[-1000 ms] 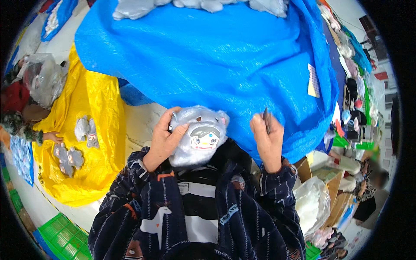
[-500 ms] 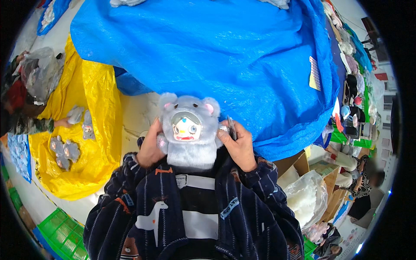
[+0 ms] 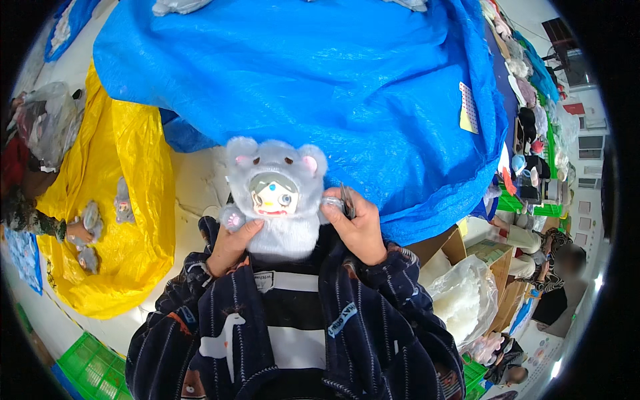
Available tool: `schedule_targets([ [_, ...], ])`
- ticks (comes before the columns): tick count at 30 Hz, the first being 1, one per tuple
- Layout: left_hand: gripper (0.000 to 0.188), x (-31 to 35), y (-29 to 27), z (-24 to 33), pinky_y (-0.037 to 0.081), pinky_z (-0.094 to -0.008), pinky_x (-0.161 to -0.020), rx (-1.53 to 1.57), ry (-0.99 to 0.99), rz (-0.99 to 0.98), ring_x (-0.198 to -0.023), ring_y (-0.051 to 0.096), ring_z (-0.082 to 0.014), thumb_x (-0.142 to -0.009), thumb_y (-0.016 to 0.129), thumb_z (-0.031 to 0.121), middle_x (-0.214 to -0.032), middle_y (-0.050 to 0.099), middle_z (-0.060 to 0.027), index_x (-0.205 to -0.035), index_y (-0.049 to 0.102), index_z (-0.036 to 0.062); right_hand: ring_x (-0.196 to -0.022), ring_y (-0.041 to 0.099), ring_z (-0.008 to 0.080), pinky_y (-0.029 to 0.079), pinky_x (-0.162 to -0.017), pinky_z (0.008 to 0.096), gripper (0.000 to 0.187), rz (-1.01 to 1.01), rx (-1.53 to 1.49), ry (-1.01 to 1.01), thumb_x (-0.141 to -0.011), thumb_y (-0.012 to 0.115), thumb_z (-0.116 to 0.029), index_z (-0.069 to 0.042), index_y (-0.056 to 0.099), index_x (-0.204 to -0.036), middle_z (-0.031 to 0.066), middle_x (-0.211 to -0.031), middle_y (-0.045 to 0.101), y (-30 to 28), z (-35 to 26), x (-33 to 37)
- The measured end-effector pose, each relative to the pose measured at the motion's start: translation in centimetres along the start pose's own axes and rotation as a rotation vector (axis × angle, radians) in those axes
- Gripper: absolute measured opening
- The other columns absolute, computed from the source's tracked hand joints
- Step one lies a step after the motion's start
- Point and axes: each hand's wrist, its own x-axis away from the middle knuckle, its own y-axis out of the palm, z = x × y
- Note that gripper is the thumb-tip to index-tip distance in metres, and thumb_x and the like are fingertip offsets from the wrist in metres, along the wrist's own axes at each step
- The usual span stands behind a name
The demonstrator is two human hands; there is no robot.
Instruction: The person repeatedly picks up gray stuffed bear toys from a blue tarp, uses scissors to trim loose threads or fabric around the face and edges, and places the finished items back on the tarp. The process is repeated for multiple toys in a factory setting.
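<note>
A grey plush toy (image 3: 287, 233) with round ears and a glossy doll face stands upright in front of my chest. My left hand (image 3: 231, 248) grips its lower left side, thumb across the front beneath one paw with a pink pad. Between the fingertips of my right hand (image 3: 360, 227) is the toy's other paw. A thin, pointed, dark metal tool (image 3: 347, 200) also sticks up from that hand; its kind cannot be made out, as the fingers cover its lower part.
A blue tarp (image 3: 300, 87) spreads ahead, a paper sheet (image 3: 469, 110) on its right side. On the left, a co-worker's hand (image 3: 80, 231) touches small grey plush toys (image 3: 92, 217) on a yellow tarp (image 3: 143, 253). A bag of white stuffing (image 3: 463, 300) stands beside cardboard boxes at right.
My left hand has shifted from the toy's side to its lower front, thumb now across it. At left, the co-worker's hand has moved down among the small plush toys.
</note>
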Motion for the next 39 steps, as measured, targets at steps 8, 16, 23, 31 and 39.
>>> schedule_targets([
  [8, 0.030, -5.7, 4.9, 7.0, 0.046, -0.0267, -0.076, -0.195, 0.475, -0.062, -0.089, 0.055, -0.0133, -0.082, 0.058, 0.008, -0.101, 0.057, -0.0070, -0.109, 0.050, -0.0017, -0.048, 0.051, 0.0183, 0.040, -0.046, 0.0292, 0.010, 0.423, 0.345, -0.309, -0.078, 0.064, -0.009, -0.001, 0.057, -0.076, 0.0112, -0.061, 0.054, -2.5, -4.0, -6.7],
  [16, 0.031, -7.1, 10.1, 9.3, 0.045, -0.0286, -0.070, -0.821, 0.975, -0.047, -0.086, 0.054, -0.0159, -0.083, 0.057, 0.011, -0.103, 0.053, -0.0120, -0.111, 0.049, 0.0001, -0.048, 0.044, 0.0130, 0.036, -0.045, 0.0294, 0.025, 0.457, 0.113, -0.122, -0.085, 0.056, -0.020, 0.003, 0.055, -0.074, 0.0118, -0.056, 0.051, -3.4, 1.3, -13.4],
  [23, 0.046, -10.6, 13.8, 3.1, 0.038, -0.0327, -0.086, 0.322, -0.104, -0.379, -0.103, 0.045, -0.0148, -0.090, 0.041, 0.046, -0.117, 0.046, -0.0026, -0.120, 0.042, 0.0111, -0.045, 0.035, 0.0026, 0.025, -0.038, 0.0200, 0.025, 0.290, -0.525, 0.285, -0.087, 0.055, -0.026, -0.003, 0.054, -0.077, -0.0029, -0.057, 0.044, -1.6, -0.9, -11.5],
  [31, 0.029, -11.1, 14.2, 3.8, 0.032, -0.0377, -0.092, 0.418, 0.121, -0.104, -0.104, 0.047, -0.0138, -0.090, 0.048, 0.032, -0.110, 0.054, -0.0002, -0.111, 0.051, 0.0125, -0.060, 0.057, 0.0172, 0.045, -0.055, 0.0292, 0.024, 0.233, 0.143, -0.109, -0.086, 0.053, -0.015, 0.001, 0.055, -0.104, 0.0103, -0.074, 0.059, -3.4, -0.6, -9.3],
  [39, 0.035, -10.7, 13.3, 4.2, 0.031, -0.0382, -0.095, 0.319, 0.179, -0.118, -0.111, 0.045, -0.0166, -0.092, 0.045, 0.031, -0.118, 0.051, -0.0066, -0.117, 0.048, 0.0074, -0.060, 0.057, 0.0230, 0.045, -0.051, 0.0308, 0.029, 0.214, 0.471, -0.258, -0.080, 0.061, -0.013, -0.003, 0.056, -0.107, 0.0109, -0.077, 0.057, -3.5, -1.2, -8.3],
])
